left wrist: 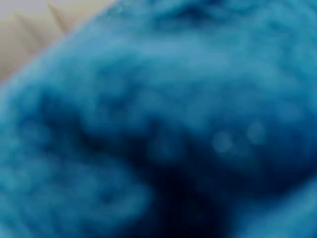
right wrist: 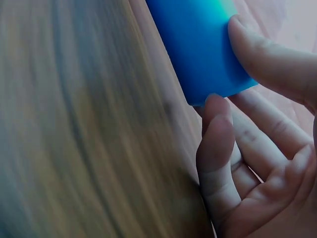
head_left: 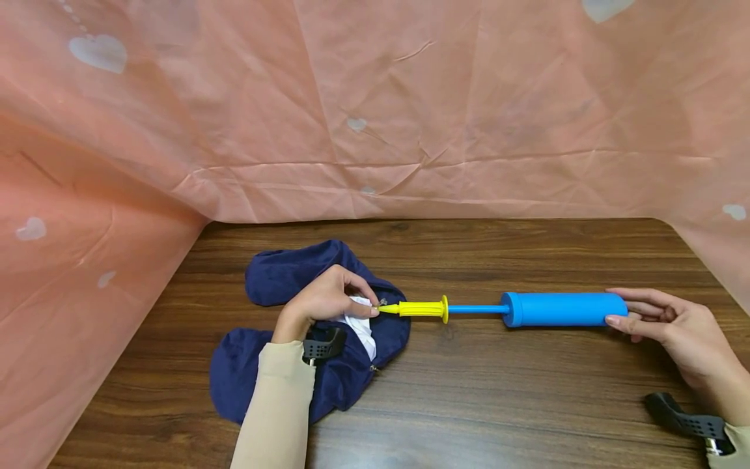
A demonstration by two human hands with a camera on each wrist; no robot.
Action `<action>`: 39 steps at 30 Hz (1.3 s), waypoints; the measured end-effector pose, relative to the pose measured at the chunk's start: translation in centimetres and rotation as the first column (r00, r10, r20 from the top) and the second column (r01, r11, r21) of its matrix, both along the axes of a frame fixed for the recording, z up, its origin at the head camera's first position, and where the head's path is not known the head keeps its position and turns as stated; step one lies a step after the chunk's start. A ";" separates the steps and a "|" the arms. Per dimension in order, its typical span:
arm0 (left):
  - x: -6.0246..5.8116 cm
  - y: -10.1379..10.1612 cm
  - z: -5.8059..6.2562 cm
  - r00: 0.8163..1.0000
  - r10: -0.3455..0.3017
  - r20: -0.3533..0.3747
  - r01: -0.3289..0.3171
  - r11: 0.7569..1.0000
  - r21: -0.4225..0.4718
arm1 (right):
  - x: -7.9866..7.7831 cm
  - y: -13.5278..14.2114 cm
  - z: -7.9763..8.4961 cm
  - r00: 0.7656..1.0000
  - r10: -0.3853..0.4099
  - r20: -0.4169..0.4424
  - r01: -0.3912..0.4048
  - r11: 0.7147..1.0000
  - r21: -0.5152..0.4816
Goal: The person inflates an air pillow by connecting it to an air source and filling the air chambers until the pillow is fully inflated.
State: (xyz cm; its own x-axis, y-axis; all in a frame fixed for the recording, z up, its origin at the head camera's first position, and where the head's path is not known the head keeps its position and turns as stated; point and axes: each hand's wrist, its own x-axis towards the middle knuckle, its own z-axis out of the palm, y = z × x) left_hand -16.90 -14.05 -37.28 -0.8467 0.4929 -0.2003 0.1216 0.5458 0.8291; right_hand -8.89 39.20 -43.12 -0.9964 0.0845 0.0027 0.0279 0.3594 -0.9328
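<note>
A hand pump lies level across the middle of the head view, with a blue barrel (head_left: pixel 565 309), a thin blue rod (head_left: pixel 477 309) drawn out and a yellow nozzle piece (head_left: pixel 422 309). My left hand (head_left: pixel 331 299) pinches around the nozzle's pointed tip, at the opening of a navy U-shaped neck pillow (head_left: pixel 346 384). White inner material (head_left: pixel 360 332) shows through that opening. My right hand (head_left: pixel 674 322) grips the barrel's far end, thumb on its near side. In the right wrist view the thumb (right wrist: pixel 267 54) lies along the blue barrel (right wrist: pixel 203 44). Blurred blue fabric (left wrist: pixel 148 99) fills the left wrist view.
A brown wood-grain table (head_left: pixel 469 404) lies under everything. Pink sheeting (head_left: pixel 381 98) with pale hearts walls in the back and both sides. A zipper pull (head_left: pixel 374 369) sits at the pillow's edge. Black straps (head_left: pixel 325 343) with wrist cameras circle both wrists.
</note>
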 end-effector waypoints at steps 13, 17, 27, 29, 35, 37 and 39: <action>0.6 0.6 0.0 0.999 0.009 -0.043 -0.013 0.995 -0.102 | -0.1 -0.2 0.0 1.000 -0.009 0.021 0.008 0.999 0.050; 0.8 0.6 0.1 0.997 -0.006 -0.079 -0.005 0.991 -0.136 | -0.1 -0.2 0.1 1.000 -0.006 0.024 0.005 0.998 0.064; 0.9 1.0 0.2 0.981 -0.026 -0.193 -0.014 0.979 -0.206 | 0.0 -0.6 0.1 1.000 -0.003 0.031 0.001 0.997 0.078; 1.0 1.2 0.4 0.978 -0.024 -0.205 -0.023 0.975 -0.222 | -0.1 -0.6 0.2 1.000 0.001 0.029 -0.004 0.997 0.081; 1.2 1.2 0.3 0.974 -0.030 -0.224 -0.027 0.969 -0.245 | 0.0 -0.9 0.3 0.999 0.025 0.037 -0.029 0.995 0.100; 1.2 1.2 0.3 0.974 -0.038 -0.225 -0.016 0.972 -0.236 | 0.0 -1.2 0.3 0.998 0.041 0.049 -0.046 0.993 0.107; 1.2 1.1 0.3 0.973 -0.047 -0.225 -0.005 0.974 -0.226 | 0.0 -1.7 0.4 0.997 0.055 0.057 -0.061 0.993 0.106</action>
